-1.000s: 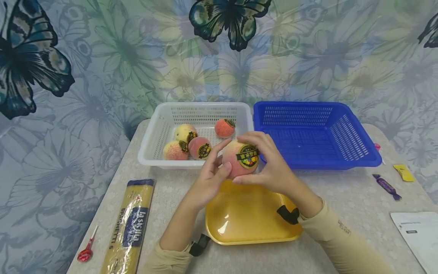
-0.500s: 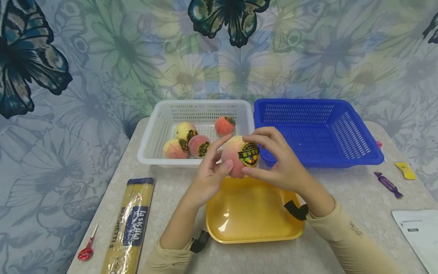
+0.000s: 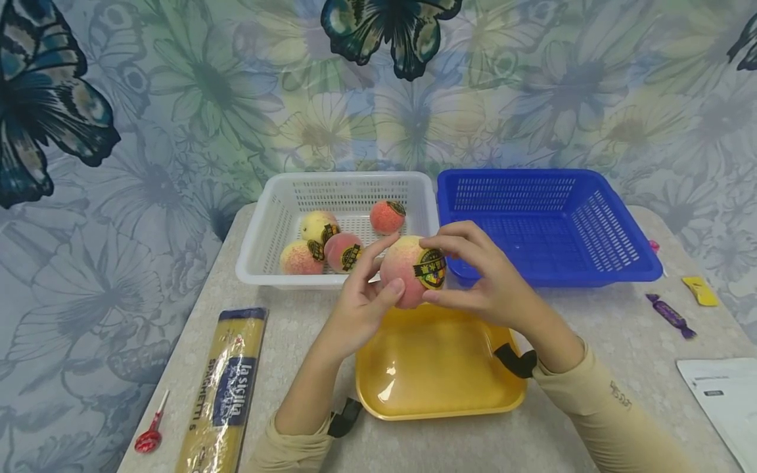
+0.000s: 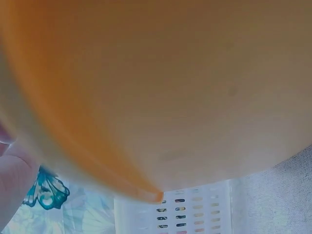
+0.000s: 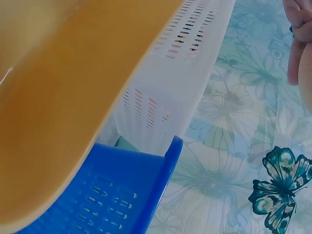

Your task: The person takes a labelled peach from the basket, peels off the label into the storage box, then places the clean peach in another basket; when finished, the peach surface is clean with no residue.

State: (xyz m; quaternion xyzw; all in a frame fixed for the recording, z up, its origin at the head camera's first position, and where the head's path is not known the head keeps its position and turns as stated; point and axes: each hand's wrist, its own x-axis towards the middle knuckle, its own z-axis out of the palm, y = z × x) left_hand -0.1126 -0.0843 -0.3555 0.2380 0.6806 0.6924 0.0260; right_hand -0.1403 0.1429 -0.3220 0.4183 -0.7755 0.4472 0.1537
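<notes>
In the head view a large pink and yellow peach [image 3: 397,272], with a black and gold fruit sticker on its right side, is held up over a golden-yellow tray [image 3: 437,387]. My left hand [image 3: 362,305] grips its left side, thumb across the front. From the right, my right hand [image 3: 487,279] holds it between fingertips at the top and thumb at the bottom edge, close by the sticker. The tray's yellow wall [image 4: 195,97] fills most of the left wrist view. In the right wrist view the tray [image 5: 63,112] also covers the left side, and the peach is out of sight.
Behind the hands stands a white basket [image 3: 290,280] with several peaches [image 3: 344,252], beside a blue basket [image 3: 532,259]. A spaghetti pack [image 3: 227,387] and a red lollipop [image 3: 149,439] lie left. Right are a purple candy [image 3: 671,316], a yellow packet [image 3: 701,292] and a white sheet [image 3: 721,401].
The peach has turned slightly, so its sticker faces further right. My right hand has shifted a little to the right, with its fingertips nearer the peach's edge. The left hand stays nearly in place.
</notes>
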